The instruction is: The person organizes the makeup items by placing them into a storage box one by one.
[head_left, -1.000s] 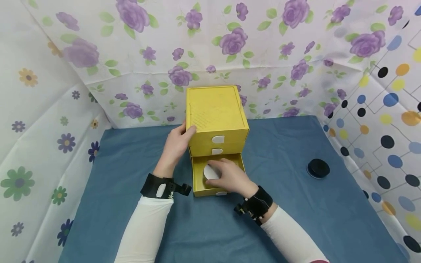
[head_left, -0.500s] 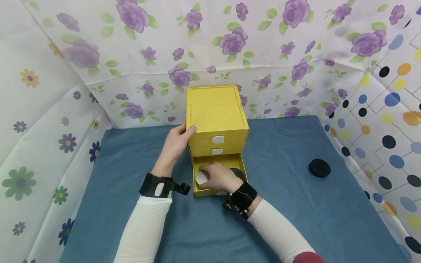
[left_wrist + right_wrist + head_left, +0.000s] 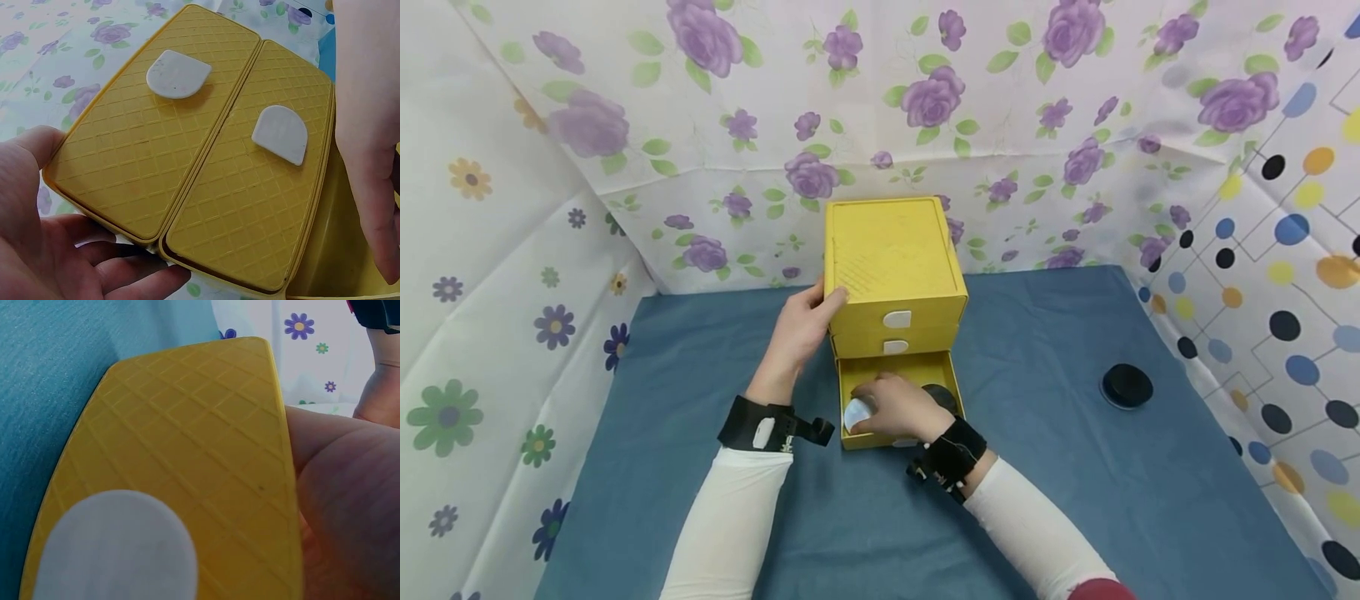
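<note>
A yellow cabinet (image 3: 891, 250) of small drawers stands in the middle, with its bottom drawer (image 3: 928, 364) pulled out. My left hand (image 3: 801, 327) grips the cabinet's left side, thumb at the front edge and fingers along the side wall. Inside the open drawer, my right hand (image 3: 898, 407) holds a round, white-topped object (image 3: 855, 413) at the left, thumb and fingers around its edge. A dark round object (image 3: 942, 397) lies at the drawer's right, partly covered by that hand. The right wrist view shows the drawer front (image 3: 206, 437) and its white pull tab (image 3: 119, 550), but hides the held object.
To the right on the blue cloth (image 3: 1037, 500) rests a black round object (image 3: 1127, 385) with a clear rim. Both upper drawers, with white tabs (image 3: 178, 75), are closed. A flowered sheet (image 3: 715, 167) hangs behind the cabinet, and a dotted one (image 3: 1285, 275) hangs at the right.
My right hand has moved left inside the drawer with the white-topped object, whose top now tilts and looks bluish. The dark round object has come into view. My left hand stays put.
</note>
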The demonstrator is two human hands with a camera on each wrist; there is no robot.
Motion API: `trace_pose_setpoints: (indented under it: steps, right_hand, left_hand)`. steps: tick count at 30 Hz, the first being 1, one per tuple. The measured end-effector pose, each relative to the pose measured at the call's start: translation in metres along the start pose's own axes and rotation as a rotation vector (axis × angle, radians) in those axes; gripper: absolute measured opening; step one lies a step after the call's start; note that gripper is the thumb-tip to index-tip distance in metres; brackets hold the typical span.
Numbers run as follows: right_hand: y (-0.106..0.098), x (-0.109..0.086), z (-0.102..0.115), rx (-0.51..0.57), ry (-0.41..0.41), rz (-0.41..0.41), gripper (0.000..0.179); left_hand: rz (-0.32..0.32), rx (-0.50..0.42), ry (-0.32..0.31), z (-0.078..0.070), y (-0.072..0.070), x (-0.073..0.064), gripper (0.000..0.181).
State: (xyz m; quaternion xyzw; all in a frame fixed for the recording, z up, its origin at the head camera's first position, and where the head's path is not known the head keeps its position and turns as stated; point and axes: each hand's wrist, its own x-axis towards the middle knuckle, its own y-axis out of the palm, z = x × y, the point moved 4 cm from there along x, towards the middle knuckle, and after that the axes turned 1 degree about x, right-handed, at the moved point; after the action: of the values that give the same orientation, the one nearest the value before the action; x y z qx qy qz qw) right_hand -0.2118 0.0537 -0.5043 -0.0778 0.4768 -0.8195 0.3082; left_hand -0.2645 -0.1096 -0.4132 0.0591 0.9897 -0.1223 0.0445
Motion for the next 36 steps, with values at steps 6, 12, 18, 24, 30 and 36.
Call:
trace_pose_setpoints:
  steps: [6, 12, 18, 24, 30, 36]
  right_hand:
    - [-0.0010, -0.0012, 0.0019, 0.016, 0.023, 0.015, 0.051]
    - [-0.0020, -0.0032, 0.0032, 0.009, 0.037, 0.024, 0.051]
    - [-0.0007, -0.0041, 0.0017, 0.016, 0.041, 0.031, 0.051]
    - [-0.0006, -0.0055, 0.0005, 0.026, 0.035, 0.034, 0.051]
    - [0.0002, -0.0075, -0.0009, 0.043, 0.008, 0.031, 0.048]
    - [0.0018, -0.0088, -0.0025, 0.053, -0.019, 0.020, 0.046]
  left_hand:
    - [-0.001, -0.001, -0.005, 0.0002, 0.0000, -0.0007, 0.070]
    - [-0.003, -0.001, -0.005, 0.0010, 0.0008, -0.0016, 0.069]
    - [-0.004, 0.012, 0.005, 0.0002, 0.0010, -0.0030, 0.071]
    - [-0.006, 0.010, 0.002, 0.0005, 0.0010, -0.0034, 0.071]
    - [-0.012, 0.007, -0.003, 0.0002, 0.0008, -0.0036, 0.070]
    - [-0.001, -0.002, -0.010, -0.0001, 0.0005, -0.0032, 0.071]
